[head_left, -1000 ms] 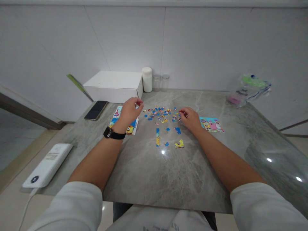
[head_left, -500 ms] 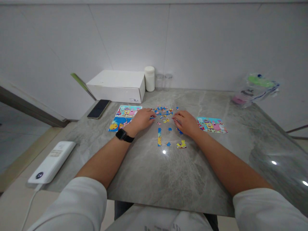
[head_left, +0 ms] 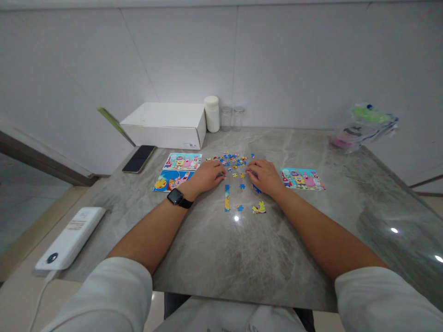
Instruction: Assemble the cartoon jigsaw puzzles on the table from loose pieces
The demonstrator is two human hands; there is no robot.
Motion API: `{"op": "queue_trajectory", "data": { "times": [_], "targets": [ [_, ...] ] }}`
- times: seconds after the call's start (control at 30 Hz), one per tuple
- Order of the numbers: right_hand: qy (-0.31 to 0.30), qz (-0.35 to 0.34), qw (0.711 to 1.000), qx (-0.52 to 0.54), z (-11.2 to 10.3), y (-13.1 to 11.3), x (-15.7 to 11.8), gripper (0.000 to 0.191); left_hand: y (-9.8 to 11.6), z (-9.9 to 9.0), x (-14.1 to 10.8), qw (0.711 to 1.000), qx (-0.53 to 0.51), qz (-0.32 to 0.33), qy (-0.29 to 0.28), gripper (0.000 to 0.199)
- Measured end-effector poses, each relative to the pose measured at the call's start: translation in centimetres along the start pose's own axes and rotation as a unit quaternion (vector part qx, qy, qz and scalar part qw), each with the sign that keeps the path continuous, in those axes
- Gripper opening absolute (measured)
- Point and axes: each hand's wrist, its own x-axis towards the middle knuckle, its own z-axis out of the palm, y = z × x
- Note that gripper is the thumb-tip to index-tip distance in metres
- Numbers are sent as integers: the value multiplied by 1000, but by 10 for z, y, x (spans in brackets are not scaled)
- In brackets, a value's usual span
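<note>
Loose jigsaw pieces [head_left: 234,161] lie scattered at the middle of the table, between and beyond the hands. My left hand [head_left: 209,176] rests at their left side, fingers bent; its fingertips touch a small pinkish piece. On the right, my right hand [head_left: 262,176] is curled with thumb and forefinger close together by the pieces; what it holds is too small to make out. Nearer to me are a joined upright strip [head_left: 227,198], a joined yellow cluster [head_left: 259,207] and single blue pieces [head_left: 240,208]. Picture cards lie left [head_left: 182,161] and right [head_left: 302,179].
On the grey table [head_left: 221,258] stand a white box [head_left: 162,124], a white bottle [head_left: 212,114] and two clear jars [head_left: 238,119] at the back. A phone [head_left: 139,159] and power bank [head_left: 71,237] lie left; a plastic bag [head_left: 363,129] sits back right.
My left hand has moved a little nearer to me and right, onto the small pinkish piece. My right hand has shifted only slightly. The whole view has moved a little.
</note>
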Motion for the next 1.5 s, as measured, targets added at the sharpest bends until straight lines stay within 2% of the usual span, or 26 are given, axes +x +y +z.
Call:
{"op": "queue_trajectory", "data": {
  "times": [0.13, 0.23, 0.37, 0.6, 0.73, 0.87, 1.03, 1.17, 1.33, 1.5],
  "targets": [
    [40, 92, 995, -26, 0, 11, 1, 26, 12, 0, 0, 1000, 0, 7, 13, 34],
    [36, 132, 990, -41, 1, 16, 0, 34, 22, 2, -1, 1000, 12, 9, 4, 36],
    [7, 131, 990, -52, 2, 15, 0, 42, 25, 4, 0, 1000, 13, 12, 8, 35],
    [-43, 119, 988, -89, 1, -4, 10, 40, 24, 8, 3, 996, 0, 7, 85, 34],
    [-14, 130, 990, -61, -2, -2, 12, 36, 22, 7, 3, 993, -7, -12, 121, 35],
    [-4, 172, 984, -53, -4, 2, 16, 36, 21, 5, 2, 989, -13, -31, 147, 37],
    [-76, 192, 974, -96, -5, -2, 35, 40, 25, 1, 0, 988, -11, -32, 152, 35],
    [-119, 196, 964, -132, -6, -11, 59, 34, 25, 0, -1, 987, -16, -25, 158, 36],
    [-197, 244, 942, -122, -8, -14, 83, 28, 20, 0, -1, 987, -13, -21, 159, 38],
    [-178, 195, 963, -54, -19, -4, 81, 17, 21, -1, 1, 984, -43, -11, 170, 36]
  ]
}}
